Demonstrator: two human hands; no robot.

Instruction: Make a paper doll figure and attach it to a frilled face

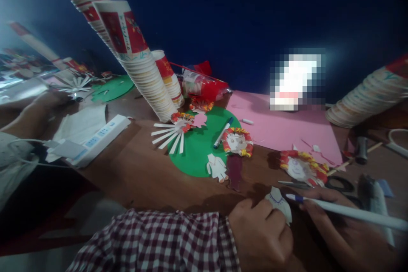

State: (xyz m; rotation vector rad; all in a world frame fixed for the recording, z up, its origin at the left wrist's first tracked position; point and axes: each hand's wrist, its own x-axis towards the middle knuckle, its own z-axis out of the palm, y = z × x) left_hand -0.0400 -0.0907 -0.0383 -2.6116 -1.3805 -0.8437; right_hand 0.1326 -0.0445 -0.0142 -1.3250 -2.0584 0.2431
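My left hand (259, 238), in a checked sleeve, has its fingers curled over a white paper cutout (280, 205) shaped like a dress or torso. It pins the cutout to the brown table, hiding the lower left part. A row of small purple marks runs round the cutout's neckline. My right hand (341, 225) grips a white felt-tip pen (353, 211) with a purple end, pointing left just beside the cutout. Above it lie scissors (339, 184) and a paper face (298, 170) ringed with red and yellow trim.
A green paper disc (191, 157) bears another trimmed face (236, 142), a blue-capped marker (223, 132) and a white dress cutout (217, 168). Pink paper (280, 129) lies behind. Stacked paper cups (140, 68) lean at left. A power strip (98, 140) and another person's arm (28, 114) are farther left.
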